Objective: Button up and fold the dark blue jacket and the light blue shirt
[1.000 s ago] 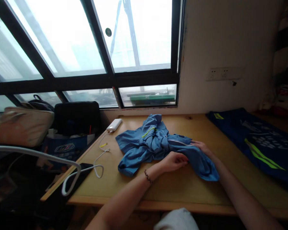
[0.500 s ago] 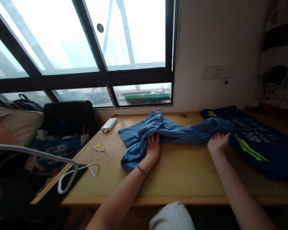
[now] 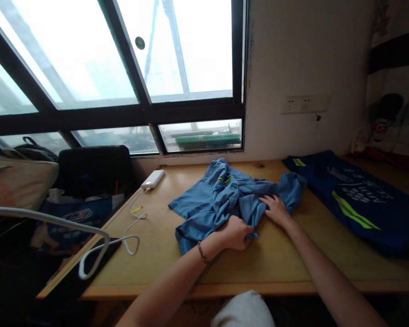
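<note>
A crumpled blue work jacket (image 3: 221,193) with a thin yellow-green stripe lies in the middle of the wooden table (image 3: 150,254). My left hand (image 3: 236,232), a braided bracelet at its wrist, is closed on the jacket's near edge; a small corner of cloth pokes out past the fingers. Flat on the fabric further right rests my right hand (image 3: 276,210), its fingers spread. Beyond it, a bunched part of the jacket stretches to the right.
A dark blue garment (image 3: 361,195) with white print and reflective strips lies on the right. At the table's left edge sits a white power bank (image 3: 153,179) with a white cable (image 3: 98,254). A black chair (image 3: 95,170) and a blue bag (image 3: 71,222) stand left of the table.
My left hand has moved right and closed on the jacket's near edge. My right hand has come left from the sleeve's far end. The sleeve is now drawn in and bunched, the body more spread.
</note>
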Available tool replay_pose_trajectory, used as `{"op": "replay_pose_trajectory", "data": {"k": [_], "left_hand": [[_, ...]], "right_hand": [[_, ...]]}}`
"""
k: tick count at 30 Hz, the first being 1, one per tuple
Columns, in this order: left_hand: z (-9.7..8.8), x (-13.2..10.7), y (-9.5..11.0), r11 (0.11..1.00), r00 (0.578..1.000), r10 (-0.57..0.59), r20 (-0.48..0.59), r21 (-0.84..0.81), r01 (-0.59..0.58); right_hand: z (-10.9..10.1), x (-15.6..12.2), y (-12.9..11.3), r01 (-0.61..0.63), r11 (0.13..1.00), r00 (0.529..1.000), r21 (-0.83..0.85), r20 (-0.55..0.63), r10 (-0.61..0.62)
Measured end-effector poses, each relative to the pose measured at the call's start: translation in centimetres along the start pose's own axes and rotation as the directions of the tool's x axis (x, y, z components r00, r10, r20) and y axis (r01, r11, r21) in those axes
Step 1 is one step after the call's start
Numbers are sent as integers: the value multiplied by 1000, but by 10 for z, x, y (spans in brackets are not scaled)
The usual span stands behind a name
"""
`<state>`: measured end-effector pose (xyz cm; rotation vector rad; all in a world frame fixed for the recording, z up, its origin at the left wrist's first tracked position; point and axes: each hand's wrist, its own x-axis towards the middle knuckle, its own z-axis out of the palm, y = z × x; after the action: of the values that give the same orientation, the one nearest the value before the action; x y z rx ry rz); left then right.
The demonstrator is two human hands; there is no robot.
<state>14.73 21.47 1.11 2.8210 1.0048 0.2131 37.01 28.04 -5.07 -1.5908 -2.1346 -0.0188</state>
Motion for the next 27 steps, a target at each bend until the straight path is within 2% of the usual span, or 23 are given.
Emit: {"op": "replay_pose_trajectory", "data": {"k": [1,3,5,7,9,10,11,12,13,14,16,17,18,20,23,24,25,26,27], "left_hand": [[-3,0,6,991,996,80,27,-109,-76],[-13,-1,13,921,987,154,54,-368,-124],[-26,-3,10,785,977,188,100,-613,-88],[-39,-6,-1,629,969,202,143,-777,-16],[-48,-9,-22,504,994,91,63,-864,9],[-50,-9,-34,472,999,-35,-32,-882,-11],[-49,-10,-49,473,969,-193,-156,-880,-47],[-46,-10,-64,512,909,-325,-262,-857,-63],[-42,-10,-79,571,852,-413,-323,-820,-34],[-35,-10,-93,637,826,-462,-324,-769,55],[-20,-14,-119,749,814,-534,-228,-573,331],[-13,-17,-130,772,797,-576,-180,-440,459],[-6,-21,-140,764,763,-628,-156,-310,566],[1,-31,-158,683,664,-730,-162,-128,719],[2,-52,-181,481,458,-857,-234,-49,875],[0,-59,-188,412,387,-885,-258,-47,910],[-1,-66,-194,353,327,-903,-280,-47,934],[-3,-73,-199,310,283,-912,-298,-46,950],[-3,-79,-203,286,260,-915,-307,-42,957]], "right_hand": [[2,1,7,-18,1000,1000,-3,-21,18],[3,4,19,-40,999,997,7,-70,41],[-1,6,29,-71,997,991,18,-114,73],[-7,6,35,-140,990,971,21,-193,142],[-14,4,36,-216,976,929,25,-303,214],[-17,3,35,-249,968,902,27,-357,242],[-20,1,33,-275,961,879,29,-397,264],[-23,0,31,-295,955,864,32,-419,280],[-25,-1,28,-311,950,854,36,-427,296],[-28,-3,26,-325,945,851,40,-424,310],[-32,-5,26,-362,931,848,46,-399,349],[-34,-6,29,-402,914,839,48,-380,389],[-37,-7,33,-464,884,817,53,-359,451],[-41,-11,45,-629,773,720,85,-312,620],[-45,-17,66,-803,571,514,174,-284,809],[-46,-19,71,-822,534,470,197,-292,833],[-46,-19,74,-828,521,451,208,-305,839],[-45,-18,76,-822,533,460,199,-319,829],[-44,-17,75,-806,566,492,172,-335,803]]}}
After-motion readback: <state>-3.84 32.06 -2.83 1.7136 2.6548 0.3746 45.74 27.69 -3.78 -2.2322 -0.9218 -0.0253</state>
